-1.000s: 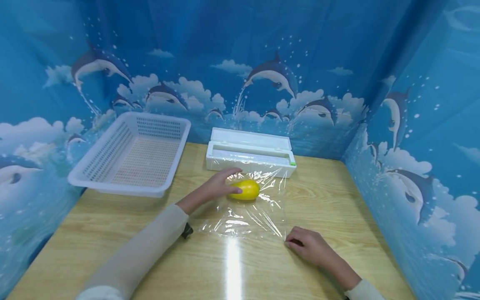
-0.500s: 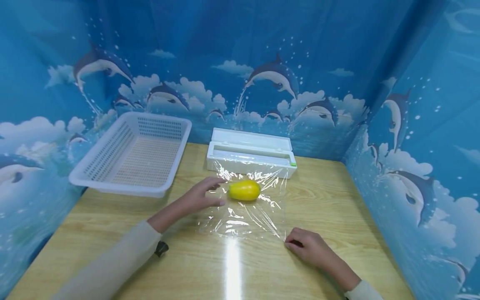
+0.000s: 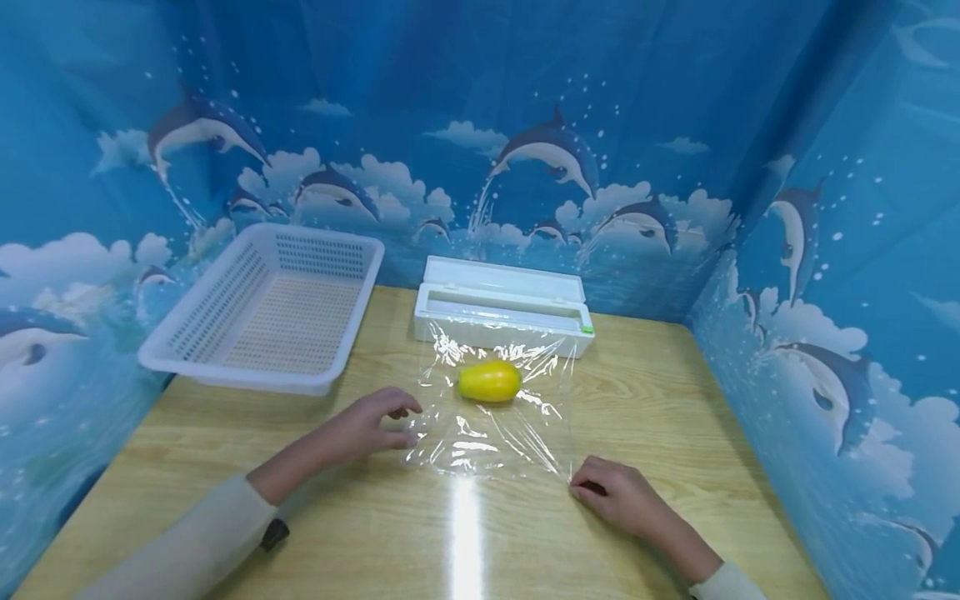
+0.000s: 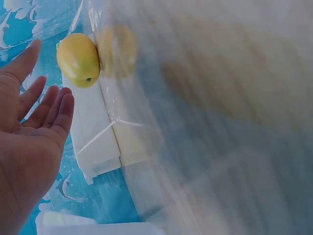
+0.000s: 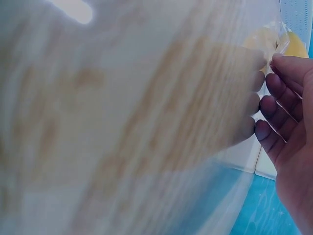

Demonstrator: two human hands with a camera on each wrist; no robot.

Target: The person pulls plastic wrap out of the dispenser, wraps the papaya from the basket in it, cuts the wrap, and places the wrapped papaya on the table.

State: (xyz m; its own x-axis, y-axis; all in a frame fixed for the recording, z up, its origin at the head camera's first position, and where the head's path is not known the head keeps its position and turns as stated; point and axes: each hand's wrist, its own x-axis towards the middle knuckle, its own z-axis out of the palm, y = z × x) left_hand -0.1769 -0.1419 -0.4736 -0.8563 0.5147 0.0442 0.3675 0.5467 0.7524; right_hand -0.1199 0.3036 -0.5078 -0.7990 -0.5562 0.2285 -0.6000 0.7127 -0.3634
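Observation:
A yellow papaya-like fruit [image 3: 490, 382] lies on a sheet of clear plastic wrap [image 3: 480, 429] spread over the table. The wrap reaches back to the front of a white wrap dispenser box [image 3: 502, 321], whose lid stands raised. My right hand [image 3: 615, 493] pinches the wrap's near right corner between thumb and forefinger; the right wrist view shows the other fingers of this hand [image 5: 293, 107] curled. Beside the wrap's left edge hovers my left hand [image 3: 363, 429], holding nothing. Its fingers [image 4: 58, 110] look loosely bent in the left wrist view, apart from the fruit.
At the back left stands a white plastic basket [image 3: 330, 367] with slotted walls. The wooden table [image 3: 637, 400] is bordered at the back and sides by blue dolphin-print curtains [image 3: 420, 108]. A bright reflection of light lies at the table's front.
My left hand has let go of the fruit and drawn back toward the near left, to the wrap's left edge. The fruit stays on the wrap, and my right hand keeps its place.

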